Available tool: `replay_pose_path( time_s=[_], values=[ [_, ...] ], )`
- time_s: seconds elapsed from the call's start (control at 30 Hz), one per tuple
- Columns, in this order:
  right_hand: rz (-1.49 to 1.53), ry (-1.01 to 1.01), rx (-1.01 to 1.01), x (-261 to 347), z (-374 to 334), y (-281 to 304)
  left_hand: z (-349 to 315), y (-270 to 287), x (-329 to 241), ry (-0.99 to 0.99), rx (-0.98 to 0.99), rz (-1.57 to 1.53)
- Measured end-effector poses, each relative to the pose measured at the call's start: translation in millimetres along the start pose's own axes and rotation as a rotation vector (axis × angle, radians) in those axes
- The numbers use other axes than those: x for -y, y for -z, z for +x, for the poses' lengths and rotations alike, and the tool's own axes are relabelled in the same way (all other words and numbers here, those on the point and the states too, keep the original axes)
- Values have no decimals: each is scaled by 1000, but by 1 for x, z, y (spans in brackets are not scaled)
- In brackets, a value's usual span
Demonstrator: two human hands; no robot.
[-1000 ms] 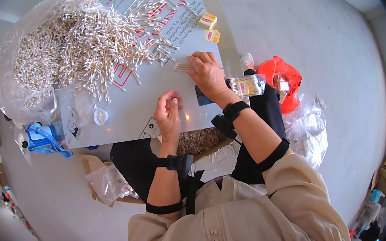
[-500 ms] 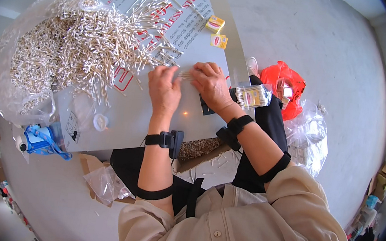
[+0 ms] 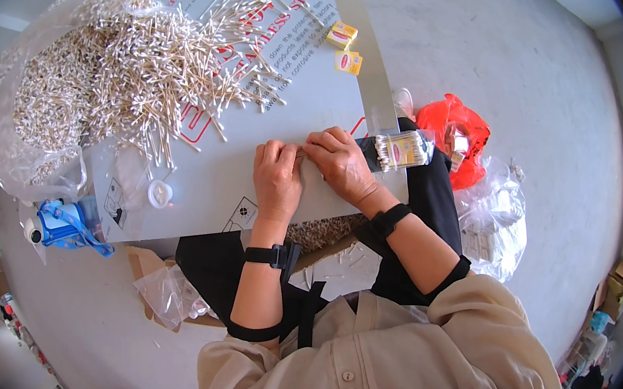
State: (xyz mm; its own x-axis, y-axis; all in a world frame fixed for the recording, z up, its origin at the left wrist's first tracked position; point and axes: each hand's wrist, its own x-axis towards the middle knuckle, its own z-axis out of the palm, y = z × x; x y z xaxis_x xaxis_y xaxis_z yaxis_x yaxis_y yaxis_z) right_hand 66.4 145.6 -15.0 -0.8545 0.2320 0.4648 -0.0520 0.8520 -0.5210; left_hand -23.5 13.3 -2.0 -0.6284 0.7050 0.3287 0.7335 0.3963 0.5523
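Observation:
My left hand (image 3: 278, 179) and my right hand (image 3: 340, 165) meet over the table's near part, fingers bent and closed. Between their fingertips is a small bunch of cotton swabs (image 3: 301, 152), mostly covered by the fingers. To the left, a big heap of loose cotton swabs (image 3: 140, 68) spills out of a clear plastic bag (image 3: 2, 145). By my right wrist, a clear pack of cotton swabs with a yellow label (image 3: 404, 151) lies at the table's right edge. Farther off are a small yellow box (image 3: 342, 35) and a yellow card (image 3: 349, 62).
The grey table (image 3: 213, 175) has printed film on it. A small round clear lid (image 3: 160, 194) lies near its left corner, beside a blue and white bottle (image 3: 63, 225). An open carton (image 3: 321, 244) sits under the near edge. Red (image 3: 452, 122) and clear bags (image 3: 490, 224) stand right.
Both hands have come nearer to me over the table with the swabs, and the fingertips have drawn together. The bunch shows less than before.

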Motion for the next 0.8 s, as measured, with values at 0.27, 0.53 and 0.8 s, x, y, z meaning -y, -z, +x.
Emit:
replay_pose_path(
  time_s=[0.27,0.53,0.8],
  values=[
    [468,-511,-341,12,-2,18,-14,0,-15,-50,175,239],
    [718,-611,-322,10,-7,12,3,-6,-10,-70,285,351],
    [863,-652,-351,11,-10,5,-8,8,-15,-127,449,319]
  ],
)
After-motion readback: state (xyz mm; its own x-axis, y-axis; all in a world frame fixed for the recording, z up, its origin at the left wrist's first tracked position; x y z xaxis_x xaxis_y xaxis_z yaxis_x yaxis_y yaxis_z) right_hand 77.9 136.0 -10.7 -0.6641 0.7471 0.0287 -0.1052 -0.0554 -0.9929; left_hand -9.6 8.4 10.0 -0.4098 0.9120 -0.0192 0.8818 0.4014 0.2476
